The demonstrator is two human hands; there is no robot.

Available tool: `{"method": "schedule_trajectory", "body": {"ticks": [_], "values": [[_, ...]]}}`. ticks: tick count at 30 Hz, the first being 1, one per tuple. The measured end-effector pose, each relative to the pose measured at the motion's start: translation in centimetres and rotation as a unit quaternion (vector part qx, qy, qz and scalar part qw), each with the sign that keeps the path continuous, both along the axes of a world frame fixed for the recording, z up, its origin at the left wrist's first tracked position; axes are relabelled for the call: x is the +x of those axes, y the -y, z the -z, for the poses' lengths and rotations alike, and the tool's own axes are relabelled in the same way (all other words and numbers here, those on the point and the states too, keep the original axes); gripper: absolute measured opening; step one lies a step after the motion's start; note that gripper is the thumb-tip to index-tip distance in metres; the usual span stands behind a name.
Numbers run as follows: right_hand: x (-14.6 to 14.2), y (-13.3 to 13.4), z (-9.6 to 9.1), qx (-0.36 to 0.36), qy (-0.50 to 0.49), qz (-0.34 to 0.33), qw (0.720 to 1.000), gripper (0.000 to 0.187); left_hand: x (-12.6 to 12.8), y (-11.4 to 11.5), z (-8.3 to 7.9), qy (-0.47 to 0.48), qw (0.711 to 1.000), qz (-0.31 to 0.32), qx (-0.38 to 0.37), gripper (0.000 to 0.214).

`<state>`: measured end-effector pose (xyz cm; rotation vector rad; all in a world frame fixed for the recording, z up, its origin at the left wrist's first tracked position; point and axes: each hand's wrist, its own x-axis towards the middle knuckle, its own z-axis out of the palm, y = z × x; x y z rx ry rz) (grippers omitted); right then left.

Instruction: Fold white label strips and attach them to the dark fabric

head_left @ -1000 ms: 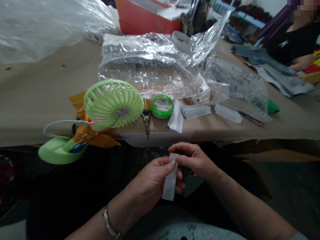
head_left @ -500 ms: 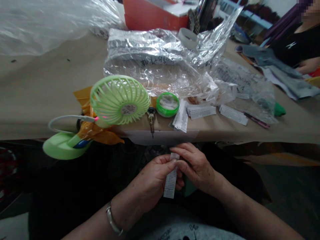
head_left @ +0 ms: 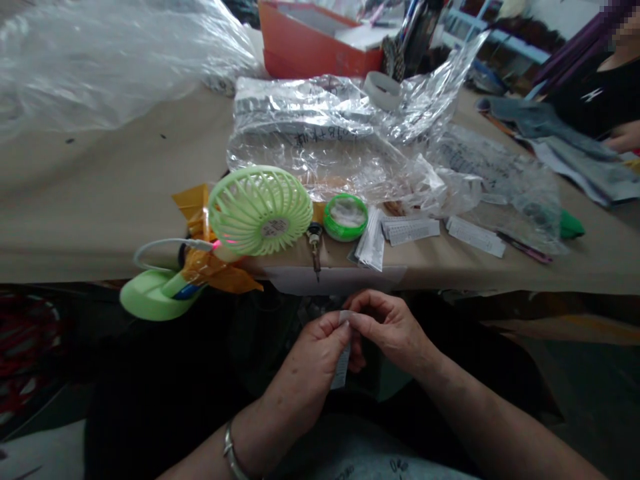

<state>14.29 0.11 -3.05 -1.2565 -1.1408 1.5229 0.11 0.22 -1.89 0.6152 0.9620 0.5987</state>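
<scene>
Below the table edge, my left hand (head_left: pixel 307 363) pinches a narrow printed label (head_left: pixel 341 372) between thumb and fingers. The label's lower part hangs beneath my thumb. My right hand (head_left: pixel 397 330) is closed at the label's upper end, thumb and forefinger pressed together on it. On the table just beyond my hands lie loose stacks of similar printed labels (head_left: pixel 411 230). Beside them sits a round green tub (head_left: pixel 345 217) with whitish stuff inside. Left of the tub lies a small tool with a dark knob and a thin metal tip (head_left: pixel 315 252).
A green fan (head_left: pixel 260 212) is fixed at the table edge with brown tape (head_left: pixel 200 268). Clear plastic bags (head_left: pixel 320 150) lie behind, with a tape roll (head_left: pixel 383 90) and an orange box (head_left: pixel 320 57). A pen (head_left: pixel 525 247) lies right. Another person (head_left: pixel 595 93) sits at far right.
My right fingers have drawn in onto the label's upper end, which now looks bent over. Less of the label's lower part shows. The view has shifted slightly, moving the table things right and down.
</scene>
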Motion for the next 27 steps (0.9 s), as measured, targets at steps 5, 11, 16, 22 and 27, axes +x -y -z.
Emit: {"method": "schedule_trajectory", "body": {"ticks": [5,11,16,22,27], "values": [[-0.9,-0.1,0.2,-0.029,-0.051,-0.023,0.998,0.018,-0.3,0.2,0.0,-0.026,0.999,-0.027,0.025,0.022],[-1.7,-0.7,0.6,-0.02,-0.076,-0.034,0.996,0.015,-0.8,0.1,0.2,-0.046,0.995,-0.046,0.082,0.025],[-2.3,-1.5,-0.4,0.04,-0.013,-0.006,0.999,0.017,-1.7,-0.6,-0.7,-0.061,0.984,-0.095,0.137,0.015],[-2.7,-2.5,-1.6,0.176,0.11,0.007,0.978,0.007,-3.1,-1.4,-1.0,-0.208,0.928,-0.126,0.281,0.01],[-2.9,-2.9,-2.1,0.163,0.146,0.011,0.976,0.008,-3.4,-2.1,-0.4,-0.279,0.869,-0.118,0.391,0.012]]}}
